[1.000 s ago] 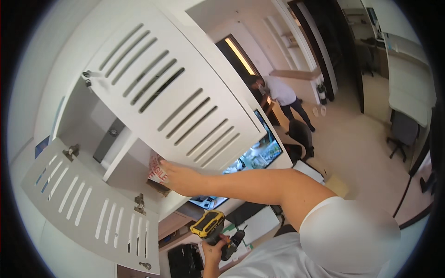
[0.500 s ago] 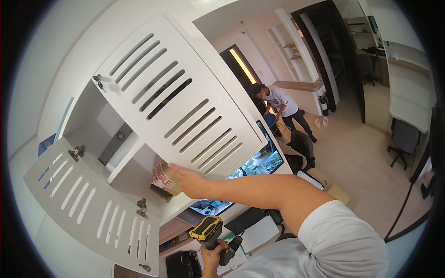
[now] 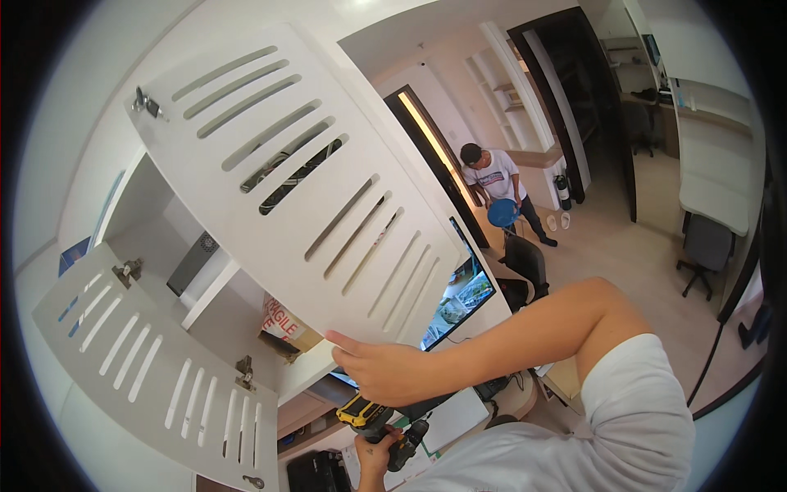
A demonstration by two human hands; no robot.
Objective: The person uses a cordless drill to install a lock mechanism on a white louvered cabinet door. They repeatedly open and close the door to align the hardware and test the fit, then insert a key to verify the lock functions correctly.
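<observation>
My right hand [image 3: 381, 371] reaches across from the right and grips the lower edge of a white slotted cabinet door [image 3: 283, 238], its thumb up against the edge. The door stands swung out, with a key lock [image 3: 147, 102] at its upper left corner. Lower down, my left hand [image 3: 377, 453] is closed around a yellow and black cordless drill [image 3: 365, 412], held battery end up and partly hidden behind my right hand. Inside the cabinet, a cardboard box [image 3: 287, 328] with red-and-white tape sits on the lower shelf, partly covered by the door.
A second slotted door [image 3: 156, 361] hangs open on the left. A monitor [image 3: 459, 303] is behind the right-hand door, above a desk with a black case [image 3: 316, 469]. Farther off, a person [image 3: 500, 184] holds a blue round-topped stool [image 3: 503, 213]. A black chair [image 3: 525, 261] stands nearer.
My right hand has moved from the box down to the door's edge. The door has swung nearer, covering more of the box. The person has straightened and lifted the blue stool.
</observation>
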